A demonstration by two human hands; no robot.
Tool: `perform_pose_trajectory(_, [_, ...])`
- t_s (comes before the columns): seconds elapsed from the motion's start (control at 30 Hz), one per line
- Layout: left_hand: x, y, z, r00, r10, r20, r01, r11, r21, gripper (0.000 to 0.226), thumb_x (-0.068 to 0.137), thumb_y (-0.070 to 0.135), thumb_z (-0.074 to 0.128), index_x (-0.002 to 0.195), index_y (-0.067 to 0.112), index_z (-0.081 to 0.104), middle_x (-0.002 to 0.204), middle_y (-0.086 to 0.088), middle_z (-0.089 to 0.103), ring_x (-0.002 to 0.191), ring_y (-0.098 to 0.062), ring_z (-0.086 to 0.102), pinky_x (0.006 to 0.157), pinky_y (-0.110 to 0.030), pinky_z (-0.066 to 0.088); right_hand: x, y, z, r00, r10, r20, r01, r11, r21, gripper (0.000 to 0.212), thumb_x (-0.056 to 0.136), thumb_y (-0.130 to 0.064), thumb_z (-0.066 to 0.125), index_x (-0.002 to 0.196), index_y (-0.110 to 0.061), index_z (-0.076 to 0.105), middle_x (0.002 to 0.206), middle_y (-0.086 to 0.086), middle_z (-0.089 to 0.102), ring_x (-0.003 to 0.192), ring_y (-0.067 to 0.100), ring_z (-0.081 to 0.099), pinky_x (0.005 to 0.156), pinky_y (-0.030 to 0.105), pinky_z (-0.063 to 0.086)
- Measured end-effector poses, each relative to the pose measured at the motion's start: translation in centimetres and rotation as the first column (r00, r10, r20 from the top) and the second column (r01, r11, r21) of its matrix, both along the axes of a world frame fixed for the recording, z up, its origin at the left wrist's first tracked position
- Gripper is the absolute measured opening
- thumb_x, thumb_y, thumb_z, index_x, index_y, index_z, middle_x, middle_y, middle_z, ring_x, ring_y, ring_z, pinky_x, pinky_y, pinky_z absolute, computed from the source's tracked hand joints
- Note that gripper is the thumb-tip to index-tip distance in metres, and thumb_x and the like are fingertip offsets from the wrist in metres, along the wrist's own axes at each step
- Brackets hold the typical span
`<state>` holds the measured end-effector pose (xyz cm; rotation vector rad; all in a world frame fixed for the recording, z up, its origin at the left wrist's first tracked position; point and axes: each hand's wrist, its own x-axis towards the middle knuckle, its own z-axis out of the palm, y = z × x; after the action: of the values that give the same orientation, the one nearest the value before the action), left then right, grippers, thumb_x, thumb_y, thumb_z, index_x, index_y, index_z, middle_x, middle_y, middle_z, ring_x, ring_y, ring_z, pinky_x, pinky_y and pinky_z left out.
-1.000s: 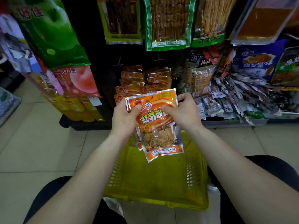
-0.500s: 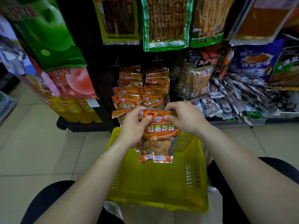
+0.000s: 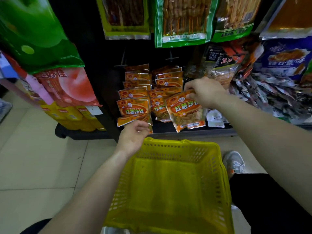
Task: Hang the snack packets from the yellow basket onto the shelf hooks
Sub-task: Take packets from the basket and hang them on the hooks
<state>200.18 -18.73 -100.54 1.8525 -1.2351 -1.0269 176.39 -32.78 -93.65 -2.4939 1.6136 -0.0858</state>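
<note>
Half a second ago both of your hands held one packet over the basket. Now your right hand [image 3: 205,92] alone has carried it up and across to the shelf, and your left has let go of it.

The right hand pinches the top edge of the orange snack packet [image 3: 184,114], which hangs tilted from your fingers, just in front of the right row of hung packets [image 3: 169,81]. The hook for that row is hidden behind the packets and your knuckles, so you cannot tell yet whether the hole has caught.

Your left hand [image 3: 132,138] sits lower, fingers loosely curled at the bottom edge of the front packet of the left row [image 3: 133,111]. Whether it grips that packet or only steadies it is not clear.

Below your arms the yellow basket [image 3: 179,143] shows only bare plastic inside, with no packets to be seen. Both rows on the shelf are already well stocked. So the job looks nearly finished: the packet in your right hand appears to be the last, and seating it on the hook is what remains.
</note>
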Motion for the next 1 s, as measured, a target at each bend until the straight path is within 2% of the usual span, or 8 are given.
perform_pose_trajectory(0.1, [-0.4, -2.8, -2.1, 0.998, -0.052, 0.039, 0.052, 0.999, 0.007, 0.017, 0.095, 0.015, 0.063, 0.110, 0.016, 0.072, 0.103, 0.001, 0.072, 0.097, -0.011, 0.066, 0.083, -0.018, 0.050, 1.8, -2.5, -3.2, 0.999, 0.001, -0.033, 0.001, 0.999, 0.036, 0.025, 0.095, -0.036, 0.064, 0.120, -0.033, 0.062, 0.115, 0.005, 0.066, 0.101, 0.027, 0.062, 0.076, 0.036, 0.048])
perform_pose_trajectory(0.2, [-1.9, -6.0, -4.9, 0.990, -0.141, 0.025, 0.139, 0.989, 0.057, 0.015, 0.097, 0.013, 0.062, 0.107, 0.015, 0.072, 0.104, -0.002, 0.072, 0.098, -0.015, 0.066, 0.086, -0.023, 0.052, 3.6, -4.6, -6.9, 1.000, -0.018, 0.002, 0.018, 0.996, 0.087, 0.021, 0.095, -0.036, 0.063, 0.117, -0.034, 0.061, 0.109, 0.002, 0.061, 0.095, 0.023, 0.059, 0.073, 0.034, 0.044])
perform_pose_trajectory(0.3, [-4.0, -9.4, -9.1, 0.983, -0.184, 0.014, 0.182, 0.978, 0.103, 0.014, 0.095, 0.014, 0.065, 0.106, 0.017, 0.073, 0.104, -0.002, 0.073, 0.099, -0.018, 0.067, 0.086, -0.022, 0.052, 5.1, -6.8, -9.9, 0.999, -0.027, 0.045, 0.022, 0.995, 0.097, 0.017, 0.095, -0.036, 0.063, 0.112, -0.035, 0.062, 0.108, 0.001, 0.064, 0.096, 0.024, 0.063, 0.076, 0.036, 0.050])
perform_pose_trajectory(0.43, [-6.1, -12.8, -13.8, 0.968, -0.237, 0.080, 0.213, 0.950, 0.229, 0.041, 0.093, 0.026, 0.061, 0.134, 0.027, 0.058, 0.135, 0.004, 0.062, 0.120, -0.020, 0.059, 0.105, -0.037, 0.047, 6.3, -9.1, -12.3, 0.995, -0.003, 0.101, -0.006, 0.996, 0.089, 0.015, 0.095, -0.035, 0.062, 0.109, -0.032, 0.064, 0.110, 0.002, 0.066, 0.101, 0.025, 0.063, 0.087, 0.042, 0.053])
perform_pose_trajectory(0.53, [-6.2, -13.6, -16.2, 0.969, -0.228, 0.096, 0.193, 0.939, 0.286, 0.053, 0.094, 0.033, 0.059, 0.145, 0.036, 0.044, 0.147, 0.004, 0.052, 0.130, -0.021, 0.052, 0.108, -0.042, 0.044, 6.2, -10.0, -13.7, 0.995, 0.031, 0.090, -0.040, 0.994, 0.100, 0.009, 0.092, -0.038, 0.065, 0.100, -0.035, 0.060, 0.110, 0.001, 0.066, 0.104, 0.026, 0.062, 0.091, 0.042, 0.050])
perform_pose_trajectory(0.6, [-6.1, -13.5, -17.3, 0.965, -0.243, 0.101, 0.200, 0.926, 0.320, 0.054, 0.094, 0.035, 0.058, 0.145, 0.038, 0.042, 0.149, 0.003, 0.050, 0.131, -0.023, 0.051, 0.107, -0.043, 0.045, 5.9, -10.1, -14.5, 0.998, 0.051, 0.048, -0.056, 0.994, 0.097, 0.014, 0.090, -0.039, 0.067, 0.094, -0.038, 0.054, 0.110, 0.000, 0.065, 0.107, 0.026, 0.061, 0.096, 0.042, 0.045])
perform_pose_trajectory(0.73, [-6.0, -13.3, -18.0, 0.935, -0.332, 0.127, 0.270, 0.897, 0.351, 0.055, 0.095, 0.037, 0.057, 0.148, 0.034, 0.041, 0.151, 0.001, 0.048, 0.134, -0.024, 0.048, 0.110, -0.043, 0.043, 5.6, -9.9, -15.4, 0.998, 0.056, 0.018, -0.057, 0.997, 0.053, 0.022, 0.088, -0.038, 0.068, 0.108, -0.033, 0.061, 0.115, 0.003, 0.065, 0.112, 0.028, 0.059, 0.101, 0.044, 0.041])
perform_pose_trajectory(1.0, [-5.0, -12.3, -16.0, 0.924, -0.270, 0.272, 0.177, 0.930, 0.323, 0.052, 0.096, 0.038, 0.056, 0.145, 0.029, 0.044, 0.138, -0.001, 0.059, 0.120, -0.027, 0.059, 0.098, -0.043, 0.051, 4.5, -7.6, -14.5, 0.997, 0.079, 0.003, -0.079, 0.997, -0.026, 0.045, 0.084, -0.041, 0.071, 0.124, -0.028, 0.056, 0.124, 0.000, 0.061, 0.119, 0.027, 0.055, 0.101, 0.045, 0.039])
